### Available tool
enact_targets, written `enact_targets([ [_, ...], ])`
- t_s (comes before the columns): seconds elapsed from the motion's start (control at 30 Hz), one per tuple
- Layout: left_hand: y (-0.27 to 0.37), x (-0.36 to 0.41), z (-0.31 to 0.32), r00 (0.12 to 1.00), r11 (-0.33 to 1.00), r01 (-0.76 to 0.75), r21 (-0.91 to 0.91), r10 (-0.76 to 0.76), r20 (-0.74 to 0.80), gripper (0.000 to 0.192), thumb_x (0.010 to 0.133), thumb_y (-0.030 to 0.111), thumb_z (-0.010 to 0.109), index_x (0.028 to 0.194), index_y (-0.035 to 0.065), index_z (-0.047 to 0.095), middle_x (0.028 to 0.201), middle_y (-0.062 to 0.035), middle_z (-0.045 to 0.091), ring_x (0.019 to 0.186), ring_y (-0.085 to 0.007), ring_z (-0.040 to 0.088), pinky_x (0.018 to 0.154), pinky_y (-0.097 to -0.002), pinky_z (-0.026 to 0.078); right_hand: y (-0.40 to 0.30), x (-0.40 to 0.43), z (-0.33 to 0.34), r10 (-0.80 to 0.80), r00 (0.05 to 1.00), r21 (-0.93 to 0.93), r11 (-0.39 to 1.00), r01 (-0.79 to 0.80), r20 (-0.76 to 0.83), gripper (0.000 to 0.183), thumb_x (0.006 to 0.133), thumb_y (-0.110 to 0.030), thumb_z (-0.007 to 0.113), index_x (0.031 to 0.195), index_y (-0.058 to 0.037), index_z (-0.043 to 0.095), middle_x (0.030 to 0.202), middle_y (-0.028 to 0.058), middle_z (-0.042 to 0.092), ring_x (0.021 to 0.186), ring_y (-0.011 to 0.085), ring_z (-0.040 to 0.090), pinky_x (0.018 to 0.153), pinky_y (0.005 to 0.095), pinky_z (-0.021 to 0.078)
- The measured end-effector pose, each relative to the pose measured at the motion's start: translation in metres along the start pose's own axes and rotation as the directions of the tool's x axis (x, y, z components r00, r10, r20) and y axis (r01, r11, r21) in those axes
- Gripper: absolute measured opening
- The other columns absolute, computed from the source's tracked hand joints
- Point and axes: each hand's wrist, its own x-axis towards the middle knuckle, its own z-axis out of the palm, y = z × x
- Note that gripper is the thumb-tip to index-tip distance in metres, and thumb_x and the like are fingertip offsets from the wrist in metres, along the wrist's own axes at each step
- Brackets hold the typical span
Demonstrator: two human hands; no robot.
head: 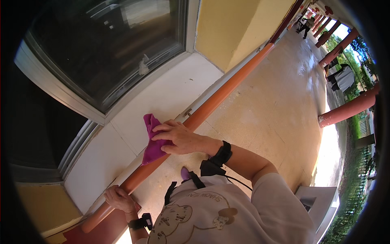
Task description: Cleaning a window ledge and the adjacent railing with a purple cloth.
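Note:
My right hand presses a purple cloth, its fingers spread over the folds. The cloth lies across the orange-brown handrail, and its upper corner reaches over the white window sill. Farther down the same rail, my left hand is curled over the top of it. A small metal rail bracket shows just beyond the right hand. Cloth and hand hide the rail's middle stretch.
Above the sill are sliding window panes in a pale frame, with a whitish scrap at the lower track. A tiled walkway runs beside red columns. Far off stands a person. A white box-like object is at lower right.

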Motion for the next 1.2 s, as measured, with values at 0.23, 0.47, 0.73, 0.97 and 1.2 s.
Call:
enact_targets([
  [0.23, 0.057, 0.037, 0.003, 0.987, 0.963, -0.158, -0.217, 0.160, -0.009, 0.013, 0.084, -0.002, 0.048, 0.088, 0.0010, 0.060, 0.085, -0.0107, 0.058, 0.081, -0.0293, 0.051, 0.076, -0.0424, 0.041, 0.052, -0.037, -0.013, -0.210, 0.947, -0.322, 0.938, 0.125, -0.242, 0.036, 0.064, -0.016, 0.068, 0.099, -0.0135, 0.059, 0.105, 0.0046, 0.058, 0.106, 0.0249, 0.052, 0.099, 0.0461, 0.0368],
  [0.47, 0.148, 0.055, 0.042, 0.932, 0.860, -0.299, -0.413, 0.356, 0.065, 0.025, 0.075, -0.007, 0.056, 0.098, 0.0021, 0.058, 0.093, -0.0140, 0.054, 0.090, -0.0329, 0.051, 0.080, -0.0452, 0.042, 0.194, -0.080, -0.139, 0.014, 0.768, -0.434, 0.819, -0.377, -0.640, 0.033, 0.067, -0.018, 0.059, 0.098, -0.0103, 0.058, 0.114, 0.0092, 0.056, 0.118, 0.0337, 0.046, 0.104, 0.0531, 0.0308],
  [0.73, 0.225, 0.070, 0.060, 0.868, 0.819, -0.212, -0.533, 0.408, 0.282, 0.036, 0.076, 0.000, 0.065, 0.111, 0.0010, 0.057, 0.104, -0.0172, 0.054, 0.097, -0.0363, 0.051, 0.085, -0.0470, 0.043, 0.128, -0.077, -0.098, 0.220, 0.849, -0.201, 0.915, -0.351, -0.481, 0.028, 0.073, -0.034, 0.073, 0.085, -0.0109, 0.063, 0.116, 0.0034, 0.058, 0.127, 0.0312, 0.041, 0.107, 0.0615, 0.0199],
  [0.97, 0.250, 0.066, 0.078, 0.788, 0.879, -0.168, -0.447, 0.392, 0.475, 0.042, 0.082, 0.025, 0.067, 0.115, 0.0013, 0.057, 0.104, -0.0189, 0.058, 0.098, -0.0377, 0.054, 0.085, -0.0472, 0.043, 0.171, -0.083, -0.139, 0.247, 0.737, -0.123, 0.905, -0.408, -0.629, 0.020, 0.071, -0.019, 0.073, 0.082, -0.0098, 0.059, 0.129, 0.0072, 0.051, 0.130, 0.0324, 0.038, 0.108, 0.0583, 0.0242],
  [1.2, 0.269, 0.074, 0.086, 0.742, 0.891, -0.320, -0.323, 0.448, 0.498, 0.051, 0.085, 0.045, 0.058, 0.113, 0.0012, 0.057, 0.095, -0.0187, 0.061, 0.090, -0.0391, 0.057, 0.080, -0.0480, 0.044, 0.285, -0.072, -0.227, 0.274, 0.332, -0.016, 0.750, -0.662, -0.903, 0.075, 0.067, -0.019, 0.074, 0.129, 0.0048, 0.038, 0.142, 0.0306, 0.026, 0.130, 0.0507, 0.028, 0.110, 0.0511, 0.0256],
])
